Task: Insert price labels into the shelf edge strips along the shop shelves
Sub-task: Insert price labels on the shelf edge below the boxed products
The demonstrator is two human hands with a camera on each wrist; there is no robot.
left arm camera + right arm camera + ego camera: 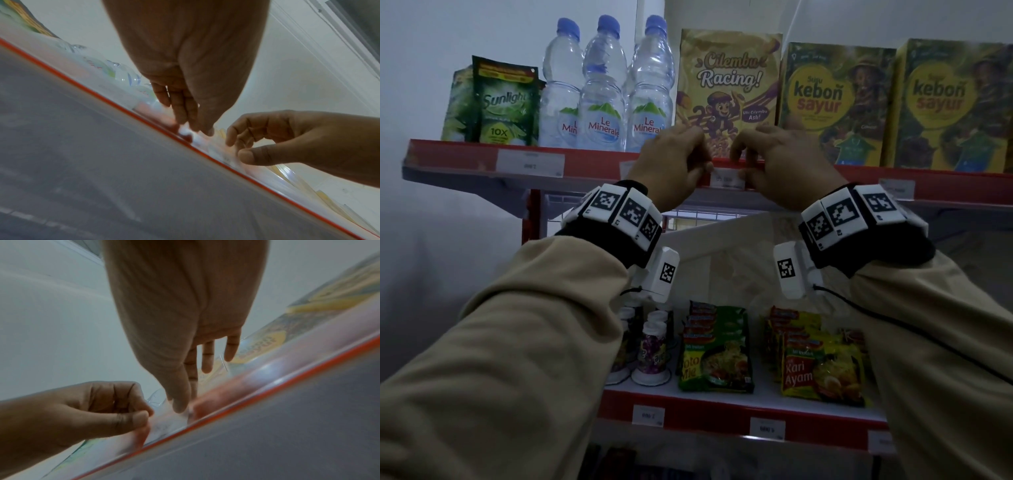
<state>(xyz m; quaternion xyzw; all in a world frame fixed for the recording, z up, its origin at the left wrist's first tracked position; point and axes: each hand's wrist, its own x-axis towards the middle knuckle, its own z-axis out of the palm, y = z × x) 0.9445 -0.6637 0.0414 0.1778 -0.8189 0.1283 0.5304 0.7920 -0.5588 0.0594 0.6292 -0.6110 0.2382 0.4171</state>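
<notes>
both hands pinch a price label [727, 179] into the red edge strip [458, 158], left hand [671, 164] at 9 o'clock, right hand [780, 164] at 3. next, probably press its top edge fully under the lip.

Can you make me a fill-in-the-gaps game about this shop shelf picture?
1. Both hands work on a small white price label below the ____ Racing box.
2. The shelf edge strip is coloured ____.
3. The clear water bottles have ____ caps.
4. The green Sunlight pouch stands ____ of the bottles.

Missing words: Cilembu; red; blue; left
</notes>
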